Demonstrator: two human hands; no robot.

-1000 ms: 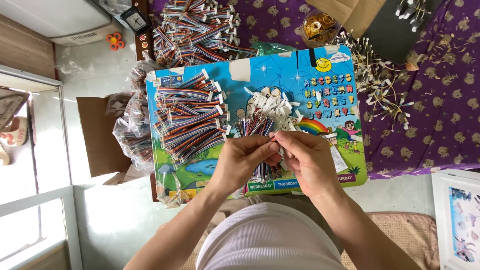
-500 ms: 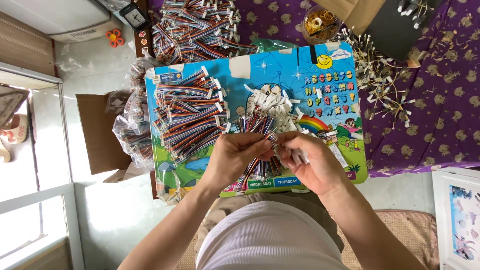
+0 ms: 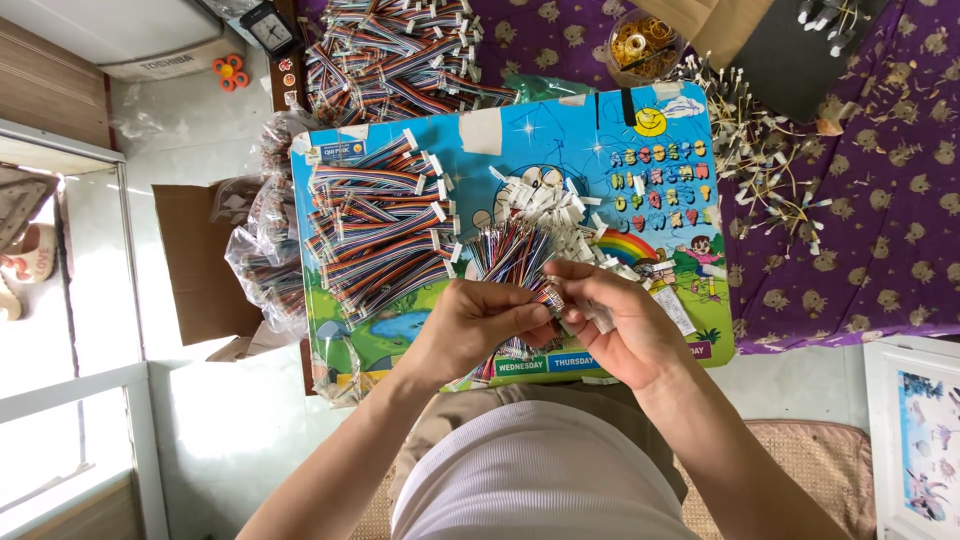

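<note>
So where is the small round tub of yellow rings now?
In the head view, the tub of yellow rings sits at the top, on the purple cloth, above the colourful board.

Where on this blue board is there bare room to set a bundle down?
The colourful board is bare at its right side, around the alphabet and rainbow print, and along its top middle. The sorted ribbon-cable stack fills its left; loose wires crowd the centre by the left hand and right hand.

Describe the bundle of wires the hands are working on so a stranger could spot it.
Find the bright blue cartoon board on the person's lap. At its lower middle, both hands pinch a fanned bundle of thin multicoloured wires. Unlike the flat striped ribbon-cable stacks to the left, it is held up, splayed.
</note>
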